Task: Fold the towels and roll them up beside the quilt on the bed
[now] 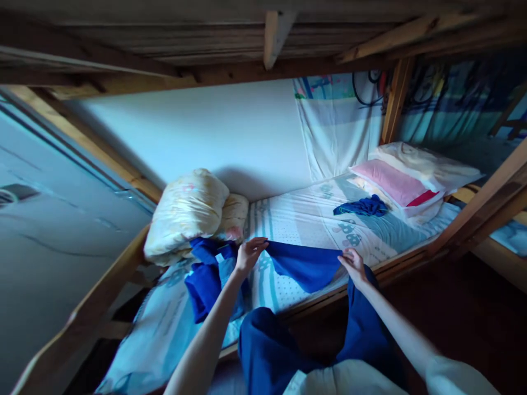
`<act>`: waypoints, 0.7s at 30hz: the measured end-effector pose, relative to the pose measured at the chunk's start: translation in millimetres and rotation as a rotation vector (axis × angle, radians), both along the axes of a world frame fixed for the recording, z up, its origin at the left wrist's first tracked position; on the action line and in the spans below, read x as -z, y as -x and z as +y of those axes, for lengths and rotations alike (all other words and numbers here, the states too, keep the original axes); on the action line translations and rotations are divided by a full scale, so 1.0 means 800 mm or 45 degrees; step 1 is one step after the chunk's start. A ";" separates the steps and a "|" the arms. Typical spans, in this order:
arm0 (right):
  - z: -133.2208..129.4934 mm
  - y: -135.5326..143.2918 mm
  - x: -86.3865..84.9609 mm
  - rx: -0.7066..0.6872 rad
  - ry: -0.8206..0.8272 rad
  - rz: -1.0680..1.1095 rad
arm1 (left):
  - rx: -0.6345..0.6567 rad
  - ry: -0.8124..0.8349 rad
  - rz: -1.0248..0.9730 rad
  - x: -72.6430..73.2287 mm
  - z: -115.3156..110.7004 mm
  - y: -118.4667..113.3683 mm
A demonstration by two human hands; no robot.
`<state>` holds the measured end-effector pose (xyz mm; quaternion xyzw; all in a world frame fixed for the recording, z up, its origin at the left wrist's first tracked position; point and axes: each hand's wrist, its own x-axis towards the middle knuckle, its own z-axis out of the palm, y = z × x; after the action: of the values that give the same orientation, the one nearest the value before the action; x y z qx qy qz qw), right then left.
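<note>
Between my two hands a plain blue cloth (307, 266) is stretched, its top edge nearly straight and its lower part hanging in a curve over the bed. My left hand (250, 254) pinches one upper corner, fingers closed. The opposite corner is pinched by my right hand (352, 264), just above my right knee. What kind of cloth or garment it is, I cannot make out. Left of my left hand lies a pile of blue clothes (205, 285) on the mattress. A crumpled dark blue garment (362, 206) rests farther back on the bed.
The patterned bed sheet (288, 219) covers a lower bunk. A rolled yellow quilt (187, 214) sits at the left end, a pink pillow (391, 180) at the right. Wooden beams (275, 38) of the upper bunk hang overhead. A wooden post (486, 197) rises at right.
</note>
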<state>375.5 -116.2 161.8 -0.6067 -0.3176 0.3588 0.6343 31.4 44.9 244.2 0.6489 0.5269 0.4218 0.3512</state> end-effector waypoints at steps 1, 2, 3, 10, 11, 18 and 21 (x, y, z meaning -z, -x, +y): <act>0.008 -0.006 -0.016 -0.048 -0.046 0.017 | -0.024 -0.003 -0.011 -0.007 -0.005 0.004; 0.016 -0.010 -0.032 -0.098 -0.085 0.016 | -0.050 -0.012 -0.019 -0.014 -0.009 0.008; 0.024 -0.013 -0.047 -0.143 -0.119 -0.002 | -0.075 -0.027 -0.022 -0.020 -0.012 0.011; 0.063 -0.019 -0.120 -0.264 -0.236 -0.166 | -0.218 -0.110 -0.064 -0.053 -0.029 0.023; 0.066 -0.019 -0.127 -0.268 -0.244 -0.158 | -0.225 -0.104 -0.090 -0.056 -0.030 0.024; 0.077 -0.020 -0.154 -0.279 -0.262 -0.184 | -0.252 -0.061 -0.142 -0.068 -0.043 0.033; 0.069 -0.024 -0.152 -0.325 -0.215 -0.195 | -0.242 -0.029 -0.139 -0.061 -0.053 0.036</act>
<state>394.6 -60.8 283.5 -0.5315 -0.4685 0.3614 0.6061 2.2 2.6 293.1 0.5759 0.5615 0.4939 0.3305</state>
